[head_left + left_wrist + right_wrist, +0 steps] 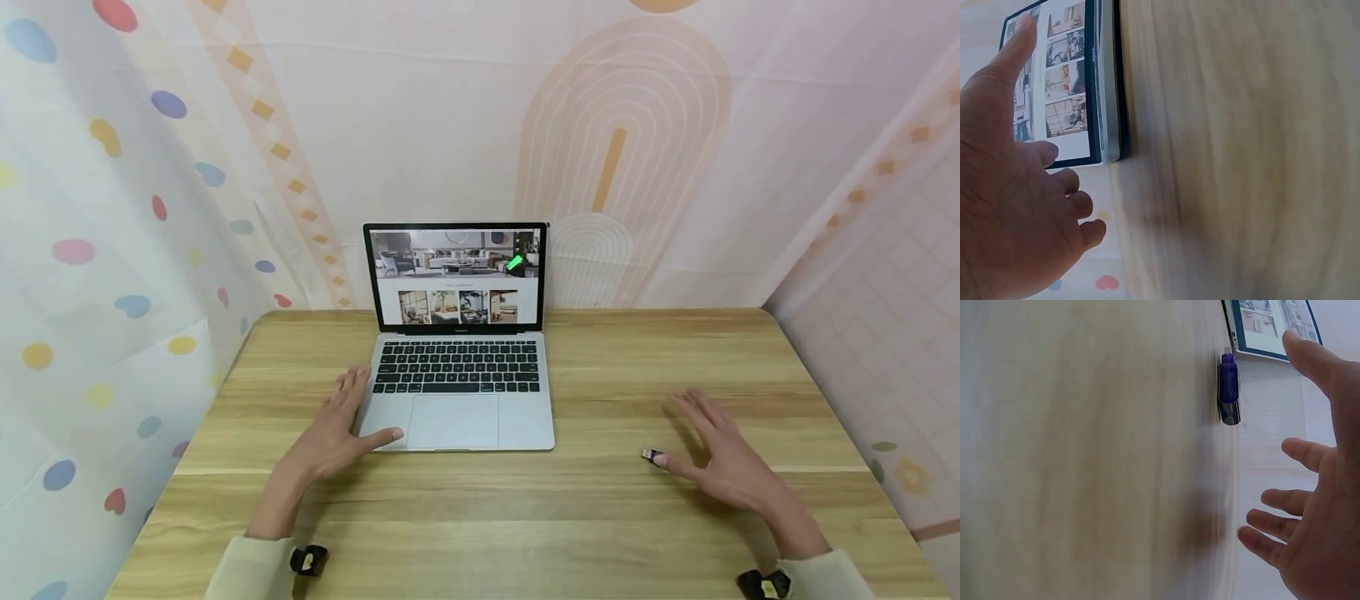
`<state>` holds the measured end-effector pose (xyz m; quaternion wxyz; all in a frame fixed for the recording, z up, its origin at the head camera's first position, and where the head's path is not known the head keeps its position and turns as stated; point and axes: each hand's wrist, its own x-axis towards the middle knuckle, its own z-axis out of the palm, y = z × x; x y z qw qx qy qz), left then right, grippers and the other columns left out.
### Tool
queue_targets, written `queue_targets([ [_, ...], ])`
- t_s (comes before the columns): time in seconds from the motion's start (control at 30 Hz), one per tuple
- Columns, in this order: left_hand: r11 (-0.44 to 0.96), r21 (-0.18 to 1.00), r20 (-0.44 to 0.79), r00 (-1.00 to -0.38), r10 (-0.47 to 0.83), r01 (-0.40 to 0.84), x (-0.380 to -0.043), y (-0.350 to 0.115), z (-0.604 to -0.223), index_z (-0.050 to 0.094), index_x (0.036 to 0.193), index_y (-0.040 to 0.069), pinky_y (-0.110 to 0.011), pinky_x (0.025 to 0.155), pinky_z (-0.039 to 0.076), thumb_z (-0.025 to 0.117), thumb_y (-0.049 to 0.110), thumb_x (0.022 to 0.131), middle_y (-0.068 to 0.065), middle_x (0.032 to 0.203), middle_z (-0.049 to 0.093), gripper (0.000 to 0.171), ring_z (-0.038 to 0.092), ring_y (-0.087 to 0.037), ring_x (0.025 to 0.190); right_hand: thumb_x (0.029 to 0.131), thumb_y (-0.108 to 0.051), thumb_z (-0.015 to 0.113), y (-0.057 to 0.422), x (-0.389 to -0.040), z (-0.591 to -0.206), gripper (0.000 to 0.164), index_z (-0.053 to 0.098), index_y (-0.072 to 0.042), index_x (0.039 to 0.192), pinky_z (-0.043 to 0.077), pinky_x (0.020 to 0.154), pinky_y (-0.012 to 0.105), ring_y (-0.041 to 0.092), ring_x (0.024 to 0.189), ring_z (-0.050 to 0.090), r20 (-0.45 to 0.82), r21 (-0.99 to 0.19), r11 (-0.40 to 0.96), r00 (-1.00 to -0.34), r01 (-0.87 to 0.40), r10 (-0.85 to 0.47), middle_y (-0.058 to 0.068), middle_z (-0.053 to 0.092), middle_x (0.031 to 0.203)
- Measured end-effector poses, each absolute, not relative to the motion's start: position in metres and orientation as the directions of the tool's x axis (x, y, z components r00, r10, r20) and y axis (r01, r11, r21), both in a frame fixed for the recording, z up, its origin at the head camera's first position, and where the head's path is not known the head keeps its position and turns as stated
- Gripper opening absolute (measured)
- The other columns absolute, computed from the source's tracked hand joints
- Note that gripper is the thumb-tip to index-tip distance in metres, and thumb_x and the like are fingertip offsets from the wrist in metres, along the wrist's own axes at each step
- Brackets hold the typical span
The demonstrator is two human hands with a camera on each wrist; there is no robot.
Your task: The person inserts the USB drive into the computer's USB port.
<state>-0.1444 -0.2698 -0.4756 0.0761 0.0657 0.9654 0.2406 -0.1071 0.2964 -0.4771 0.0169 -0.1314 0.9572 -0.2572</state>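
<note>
An open silver laptop (457, 421) stands on the wooden table, its lit screen (457, 283) showing furniture pictures. At its left front edge is my left hand (326, 442), thumb stretched over the palm rest and fingers spread beside the keyboard; whether it touches the laptop I cannot tell. To the right of the laptop lies a small USB flash drive (1229, 384), dark purple with a metal plug that points left toward the laptop. My right hand (731, 462) hovers beside the drive with its fingers spread and holds nothing. In the head view the thumb tip partly covers the drive's right end.
The wooden table (465, 533) runs out to both sides, and its back edge meets a patterned cloth (450, 125). More cloth with coloured dots (112, 250) hangs on the left. Both wrists wear a dark strap (309, 560).
</note>
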Motion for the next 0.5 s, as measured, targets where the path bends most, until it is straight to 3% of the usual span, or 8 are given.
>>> queue_targets([
  [0.23,0.867,0.490,-0.149,-0.972,0.182,0.088,-0.1428,-0.2654,-0.4724,0.002,0.167,0.016,-0.072,0.123,0.012,0.065,0.077,0.082,-0.018,0.174,-0.004,0.122,-0.001,-0.045,0.159,0.088,-0.049,0.078,0.2922,-0.1045,-0.4783,0.088,0.038,-0.013,0.157,0.035,0.101,0.083,0.056,0.143,0.031,0.034,-0.504,0.825,-0.960,-0.255,-0.276,0.027,0.031,0.161],
  [0.5,0.870,0.483,-0.166,-0.966,0.198,0.096,-0.1453,-0.2618,-0.4738,0.008,0.166,0.012,-0.071,0.123,0.015,0.071,0.073,0.081,-0.020,0.173,-0.002,0.122,0.000,-0.046,0.159,0.083,-0.046,0.084,0.2887,-0.1041,-0.4806,0.075,0.057,-0.009,0.143,0.042,0.102,0.074,0.046,0.136,0.042,0.082,-0.497,0.808,-0.944,-0.316,-0.319,0.019,0.050,0.146],
])
